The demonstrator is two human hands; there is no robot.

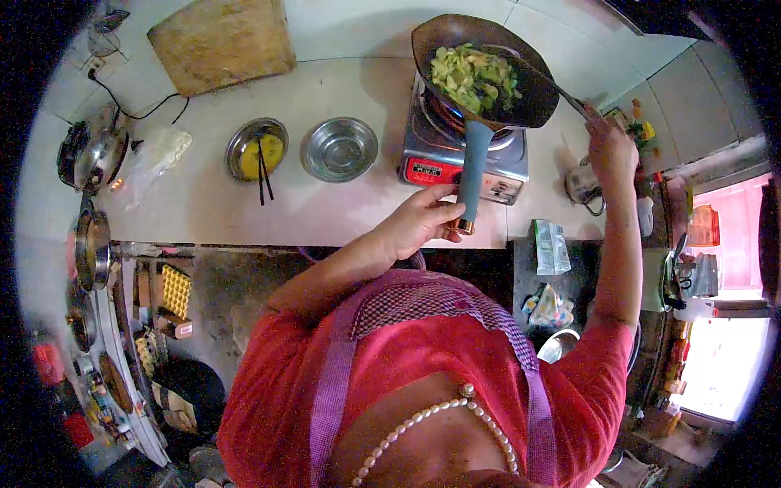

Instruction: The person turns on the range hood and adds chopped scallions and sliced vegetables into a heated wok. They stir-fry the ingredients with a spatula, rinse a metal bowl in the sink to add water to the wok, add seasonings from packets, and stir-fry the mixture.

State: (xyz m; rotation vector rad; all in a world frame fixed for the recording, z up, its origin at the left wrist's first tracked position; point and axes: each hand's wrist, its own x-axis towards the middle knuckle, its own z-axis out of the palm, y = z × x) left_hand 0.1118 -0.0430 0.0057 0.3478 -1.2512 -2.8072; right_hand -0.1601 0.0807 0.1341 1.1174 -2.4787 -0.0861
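Observation:
My left hand [421, 221] is closed round the end of the blue-grey handle of a dark wok [533, 98]. Sliced green vegetables [472, 77] lie in the wok, mostly toward its left side. The wok sits tilted over a gas stove [419, 150], and a bluish flame shows under it. In my right hand [612, 150] is the long handle of a spatula [569, 99], which reaches in over the wok's right rim. The spatula's blade is hard to make out among the vegetables.
Left of the stove stand a steel bowl [340, 149] and another bowl [236, 154] with yellow beaten egg and chopsticks [262, 172]. A cutting board [224, 45] leans on the wall. Pans and a plastic bag [159, 163] lie far left. A kettle-like pot [579, 184] is at right.

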